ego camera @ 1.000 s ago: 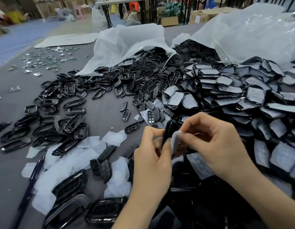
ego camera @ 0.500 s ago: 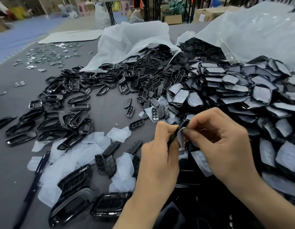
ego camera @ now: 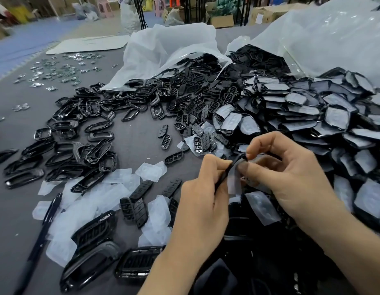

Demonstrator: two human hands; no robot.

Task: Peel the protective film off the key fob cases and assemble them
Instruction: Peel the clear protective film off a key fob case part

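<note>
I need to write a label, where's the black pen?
Head view, lower left: the black pen lies on the grey table, beside the left edge of the peeled films.

We can read no word, brand or number anywhere. The white label (ego camera: 259, 18) on the cardboard box (ego camera: 270, 12) at the back is too small and blurred for us to make out. The pale marks on the black button pads (ego camera: 140, 190) show only as tiny symbols we cannot tell apart.
</note>
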